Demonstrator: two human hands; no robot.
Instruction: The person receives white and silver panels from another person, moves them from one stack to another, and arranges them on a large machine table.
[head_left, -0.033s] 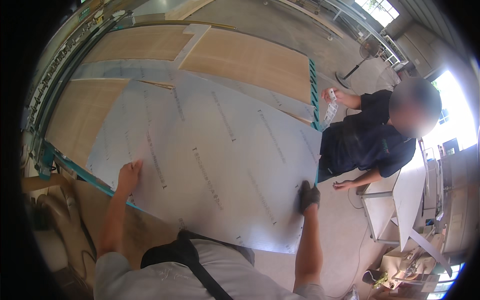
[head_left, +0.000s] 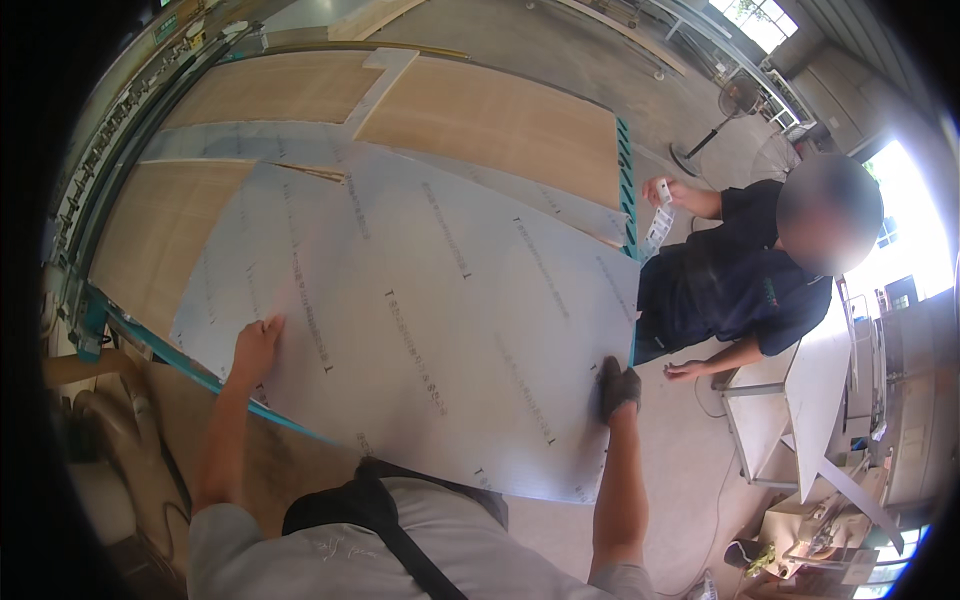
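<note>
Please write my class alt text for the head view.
A person's bare left hand and dark-gloved right hand touch a large, flat, shiny grey sheet partly covering tan panels; at right, a co-worker in dark clothing holds a white strip.

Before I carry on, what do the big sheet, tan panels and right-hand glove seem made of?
Sheet: perhaps metal or plastic, possibly film-covered; smooth, greyish, satiny sheen with printed rows. The look leaves it open.

Tan panels: likely wood-based board; matte, pale brown.

Glove: probably fabric, perhaps coated; dark and dull, texture too small to confirm.
</note>
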